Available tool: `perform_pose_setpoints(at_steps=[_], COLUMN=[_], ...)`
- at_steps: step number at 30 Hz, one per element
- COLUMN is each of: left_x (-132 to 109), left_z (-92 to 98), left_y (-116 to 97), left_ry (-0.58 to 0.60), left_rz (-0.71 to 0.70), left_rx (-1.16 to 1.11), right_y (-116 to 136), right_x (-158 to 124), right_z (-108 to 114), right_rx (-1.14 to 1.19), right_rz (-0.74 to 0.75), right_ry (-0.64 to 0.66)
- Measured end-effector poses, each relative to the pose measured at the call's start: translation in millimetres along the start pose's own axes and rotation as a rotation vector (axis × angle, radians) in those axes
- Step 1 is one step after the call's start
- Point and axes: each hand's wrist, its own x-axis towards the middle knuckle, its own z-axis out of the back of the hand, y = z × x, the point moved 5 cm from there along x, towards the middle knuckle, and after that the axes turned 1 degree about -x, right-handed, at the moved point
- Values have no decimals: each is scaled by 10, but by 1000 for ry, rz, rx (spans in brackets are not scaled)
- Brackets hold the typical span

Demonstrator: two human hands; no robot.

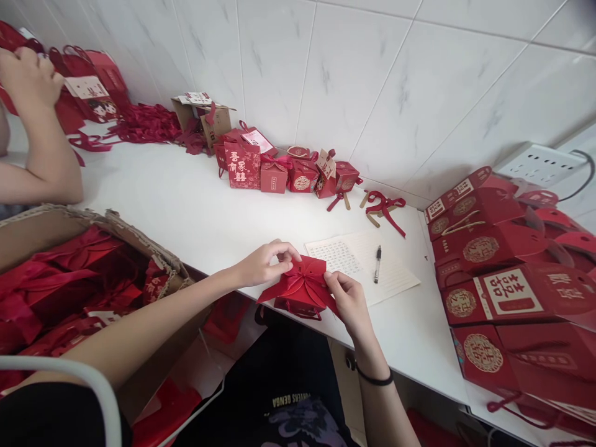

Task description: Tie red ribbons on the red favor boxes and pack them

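- Our left hand and right hand each pinch an edge of the red box between them
- Left of them, we've got a carton full of ribboned boxes
- Small brown box past them: maybe ribbon inside

Bright red on petal-flap gift box, glossy crimson on ribbon bow. Gold-medallioned red on row of handled gift boxes. Cream, faintly ruled and darkly handwritten, on paper. Grey-veined white on wall tiles. Black on wrist band.
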Motion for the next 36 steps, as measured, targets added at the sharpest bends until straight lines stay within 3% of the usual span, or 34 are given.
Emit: perform_pose_setpoints(at_steps=[9, 13, 16, 18, 20, 22, 24, 26, 30, 32, 36], left_x=[13, 6, 7, 12, 18, 24, 28, 29, 29, 31, 47], left_z=[-83, -85, -85, -106, -135, -156, -165, -176, -195, -182, -148], left_y=[13, -52, -83, -91, -91, -86, -80, -68, 0, 31, 50], left_ry=[-24, -39, -65, -61, -45, -46, -63, -67, -34, -34, -2], left_rz=[7, -42, -63, -78, -84, -73, -65, -58, 8, 42, 68], left_rx=[202, 302, 394, 413, 401, 375, 332, 251, 77, 69, 117], right_y=[-50, -1, 85, 196, 358, 464, 446, 362, 282, 307, 368], right_x=[-2, -60, -200, -330, -495, -657, -745, -753, -644, -581, -536], right_z=[-8, 55, 92, 137, 124, -54, -348, -616, -884, -919, -895], right_rx=[52, -73, -247, -380, -507, -578, -620, -699, -820, -832, -797], right_rz=[-32, 9, 30, 122, 353, 645, 857, 954, 977, 949, 949], right_ry=[-21, -31, 33, -75, -279, -347, -241, -185, -356, -426, -440])
